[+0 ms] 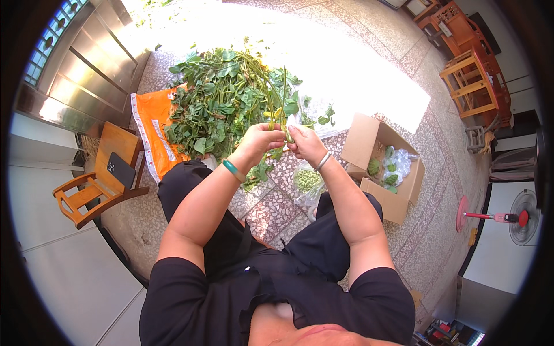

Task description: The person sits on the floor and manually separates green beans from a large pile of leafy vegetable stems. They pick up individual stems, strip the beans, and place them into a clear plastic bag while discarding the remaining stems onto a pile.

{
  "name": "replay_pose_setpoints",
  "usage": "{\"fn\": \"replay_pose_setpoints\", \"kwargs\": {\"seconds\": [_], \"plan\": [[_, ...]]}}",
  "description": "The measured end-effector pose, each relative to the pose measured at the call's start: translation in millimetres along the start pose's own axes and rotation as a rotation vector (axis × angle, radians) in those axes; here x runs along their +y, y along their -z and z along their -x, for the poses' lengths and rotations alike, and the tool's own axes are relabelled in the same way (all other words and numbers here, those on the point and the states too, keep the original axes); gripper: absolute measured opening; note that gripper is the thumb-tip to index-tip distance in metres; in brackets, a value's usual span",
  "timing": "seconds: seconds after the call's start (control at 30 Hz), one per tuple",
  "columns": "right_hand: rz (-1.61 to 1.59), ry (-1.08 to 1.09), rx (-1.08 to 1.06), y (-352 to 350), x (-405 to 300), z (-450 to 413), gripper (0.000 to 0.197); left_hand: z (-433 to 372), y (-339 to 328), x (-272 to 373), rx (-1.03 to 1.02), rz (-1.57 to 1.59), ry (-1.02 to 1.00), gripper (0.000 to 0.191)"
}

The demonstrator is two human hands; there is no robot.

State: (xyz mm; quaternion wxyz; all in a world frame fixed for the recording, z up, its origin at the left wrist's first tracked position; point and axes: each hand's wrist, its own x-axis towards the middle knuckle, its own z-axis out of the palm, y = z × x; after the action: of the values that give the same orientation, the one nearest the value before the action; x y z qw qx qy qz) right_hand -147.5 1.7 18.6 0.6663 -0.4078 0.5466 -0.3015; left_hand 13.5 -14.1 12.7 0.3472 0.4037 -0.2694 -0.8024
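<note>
Between my hands is a green plant stalk with pods, rising away from me over a leafy heap. My left hand pinches the stalk near its lower end. Close beside it, my right hand has thumb and fingers on a green bean pod. The large pile of bean plants, with leaves, stems and pods, lies just beyond my hands, partly on an orange printed sack. Below my right hand, a clear plastic bag holds many shelled green beans.
An open cardboard box with leaves and clear plastic stands at the right. On the left, a small wooden chair carries a dark phone. A pink-based fan and wooden furniture are farther right. Bright sunlight washes out the floor beyond.
</note>
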Motion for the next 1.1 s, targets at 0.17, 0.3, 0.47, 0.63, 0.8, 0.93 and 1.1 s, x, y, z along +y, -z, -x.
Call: {"fn": "replay_pose_setpoints", "kwargs": {"seconds": [0.17,0.3,0.47,0.63,0.8,0.93,1.1], "plan": [[-0.146,-0.097,-0.035,-1,6,-1,0.021,-2,-2,-1,0.06,-0.149,-0.093,0.024],[-0.311,-0.161,-0.1,-4,3,1,0.014,-4,-2,-7,0.073,-0.183,-0.184,0.025],[-0.454,-0.216,-0.167,-1,3,-2,0.014,-4,-5,-8,0.08,-0.234,-0.211,0.026],[-0.472,-0.201,-0.101,-5,5,-2,0.01,-3,-6,-6,0.079,-0.224,-0.192,0.028],[-0.464,-0.197,-0.105,-10,0,0,0.008,-5,-4,-8,0.095,-0.215,-0.185,0.028],[-0.451,-0.166,-0.116,-7,5,-3,0.008,-1,-9,-3,0.119,-0.234,-0.167,0.026],[-0.454,-0.214,-0.14,2,6,-3,0.009,0,-4,1,0.135,-0.089,-0.175,0.023]]}}
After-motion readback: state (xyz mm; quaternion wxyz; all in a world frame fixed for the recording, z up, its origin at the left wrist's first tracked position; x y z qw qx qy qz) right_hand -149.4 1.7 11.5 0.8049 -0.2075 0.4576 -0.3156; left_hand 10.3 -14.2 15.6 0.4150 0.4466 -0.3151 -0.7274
